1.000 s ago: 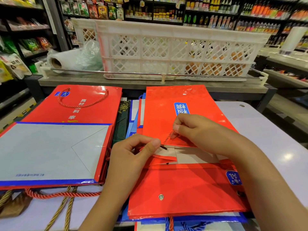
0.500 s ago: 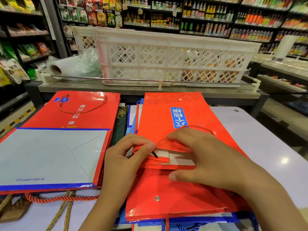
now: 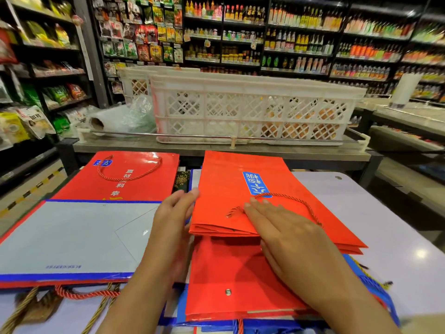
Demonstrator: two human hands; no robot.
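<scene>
**Head cam: flat red bag pinned on the pile**

Head view: the folded red paper bag [image 3: 228, 189] is laid on a pile of flat bags [image 3: 228, 273] on the pale table [image 3: 390, 225]. It's pinned by the right hand [image 3: 289, 237], fingers straight and flat. The left hand [image 3: 173, 218] is held loose and unclenched at its left edge. The bag is judged light, glossy and easily creased, so it's best lifted by the folded edges, not yanked by the rope handle [image 3: 296, 200]. A white crate [image 3: 252, 112] and stocked shop shelves [image 3: 289, 39] are seen behind.

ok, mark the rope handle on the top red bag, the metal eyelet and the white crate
rope handle [image 3: 292, 197], head view, top of its arc.
metal eyelet [image 3: 228, 291], head view, its centre.
white crate [image 3: 252, 109], head view, front lattice wall.
</scene>
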